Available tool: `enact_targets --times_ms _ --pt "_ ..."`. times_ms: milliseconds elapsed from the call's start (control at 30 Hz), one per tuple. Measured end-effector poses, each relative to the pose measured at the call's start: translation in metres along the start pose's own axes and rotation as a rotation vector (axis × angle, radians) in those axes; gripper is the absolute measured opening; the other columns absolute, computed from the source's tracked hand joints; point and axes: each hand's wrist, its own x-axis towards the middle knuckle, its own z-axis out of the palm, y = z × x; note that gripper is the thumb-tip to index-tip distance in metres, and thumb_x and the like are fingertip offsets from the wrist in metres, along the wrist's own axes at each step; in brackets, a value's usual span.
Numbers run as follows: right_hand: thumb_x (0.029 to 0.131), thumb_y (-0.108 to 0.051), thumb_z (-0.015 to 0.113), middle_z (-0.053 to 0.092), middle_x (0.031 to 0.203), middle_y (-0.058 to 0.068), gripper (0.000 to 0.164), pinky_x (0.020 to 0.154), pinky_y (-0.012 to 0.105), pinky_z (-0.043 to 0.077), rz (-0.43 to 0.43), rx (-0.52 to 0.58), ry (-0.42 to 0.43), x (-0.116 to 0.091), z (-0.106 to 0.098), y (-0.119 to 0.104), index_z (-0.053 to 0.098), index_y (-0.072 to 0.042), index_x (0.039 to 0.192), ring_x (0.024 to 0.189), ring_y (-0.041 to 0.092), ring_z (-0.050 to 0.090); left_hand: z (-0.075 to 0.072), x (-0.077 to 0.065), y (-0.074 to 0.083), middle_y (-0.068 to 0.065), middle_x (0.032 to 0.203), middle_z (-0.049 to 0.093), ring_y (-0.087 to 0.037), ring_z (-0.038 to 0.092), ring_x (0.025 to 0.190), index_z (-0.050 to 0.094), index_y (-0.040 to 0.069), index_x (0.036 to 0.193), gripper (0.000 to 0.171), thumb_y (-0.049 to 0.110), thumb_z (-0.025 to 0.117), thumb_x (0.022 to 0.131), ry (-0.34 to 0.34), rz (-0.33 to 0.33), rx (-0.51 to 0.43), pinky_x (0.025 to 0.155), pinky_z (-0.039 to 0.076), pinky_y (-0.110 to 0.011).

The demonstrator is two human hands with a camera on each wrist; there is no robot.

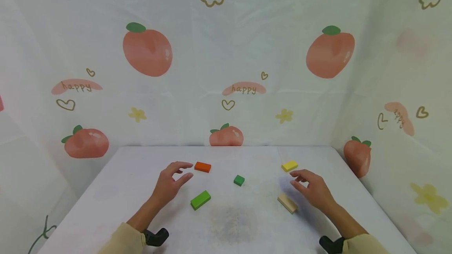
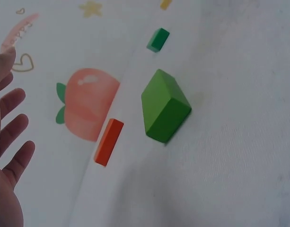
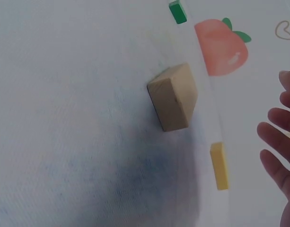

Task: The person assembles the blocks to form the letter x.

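Over the left side of the white table, my left hand (image 1: 168, 183) hovers with thumb and fingers apart and nothing between them. An orange block (image 1: 203, 167) lies just beyond its fingertips, and a light green block (image 1: 200, 200) lies to its right, nearer to me. My right hand (image 1: 312, 188) is held above the right side, fingers loosely bent and holding nothing. A yellow block (image 1: 289, 166) lies past its fingertips; a bare wooden block (image 1: 287, 203) lies below and left of it. Between the hands sits a small dark green block (image 1: 239, 180).
The white tabletop (image 1: 233, 222) carries a greyish smudge near its front middle. A white curtain (image 1: 226, 50) printed with fruit, hearts and flowers stands behind the table and along its sides. Black straps with a protruding part (image 1: 157, 237) sit at both wrists.
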Motion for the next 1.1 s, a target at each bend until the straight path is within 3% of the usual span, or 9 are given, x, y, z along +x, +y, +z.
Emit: enact_targets --times_ms 200,467,600,833,1100 --pt "0.085 -0.011 0.076 0.069 0.093 -0.002 0.018 0.072 0.034 0.053 0.033 0.013 -0.074 0.0 0.005 0.001 0.07 -0.01 0.101 0.081 0.011 0.06 0.015 0.002 0.001 0.004 0.107 0.067 -0.025 0.06 0.101 0.07 0.013 0.112 0.024 0.021 0.072 0.09 -0.016 -0.072 -0.075 0.082 0.05 -0.051" --pt "0.085 -0.012 0.075 0.063 0.089 -0.008 0.016 0.067 0.026 0.048 0.075 0.058 -0.21 0.002 0.007 -0.001 0.069 -0.011 0.1 0.078 0.01 0.054 0.034 0.006 -0.002 0.006 0.099 0.068 -0.016 0.06 0.095 0.071 0.011 0.109 0.019 0.018 0.07 0.091 -0.059 -0.212 -0.137 0.083 0.05 -0.039" --pt "0.085 -0.011 0.075 0.058 0.084 -0.009 0.014 0.064 0.025 0.046 0.079 0.057 -0.252 0.003 0.006 -0.004 0.067 -0.011 0.097 0.075 0.01 0.051 0.042 0.007 -0.002 0.003 0.101 0.068 -0.016 0.06 0.093 0.069 0.011 0.111 0.022 0.017 0.071 0.09 -0.084 -0.219 -0.157 0.081 0.05 -0.034" --pt "0.085 -0.01 0.075 0.051 0.077 -0.008 0.015 0.059 0.025 0.042 0.072 0.077 -0.325 0.003 0.011 0.0 0.063 -0.011 0.094 0.07 0.01 0.047 0.057 0.014 0.004 -0.004 0.107 0.067 -0.017 0.061 0.096 0.067 0.011 0.117 0.029 0.015 0.072 0.089 -0.144 -0.153 -0.209 0.08 0.05 -0.031" --pt "0.082 -0.015 0.078 0.05 0.075 -0.005 0.021 0.058 0.026 0.041 0.15 0.08 -0.382 0.003 0.014 -0.002 0.059 -0.012 0.091 0.068 0.014 0.047 0.079 0.024 0.003 0.007 0.107 0.067 -0.014 0.06 0.096 0.07 0.015 0.113 0.022 0.019 0.07 0.091 -0.198 -0.227 -0.24 0.084 0.049 -0.033"
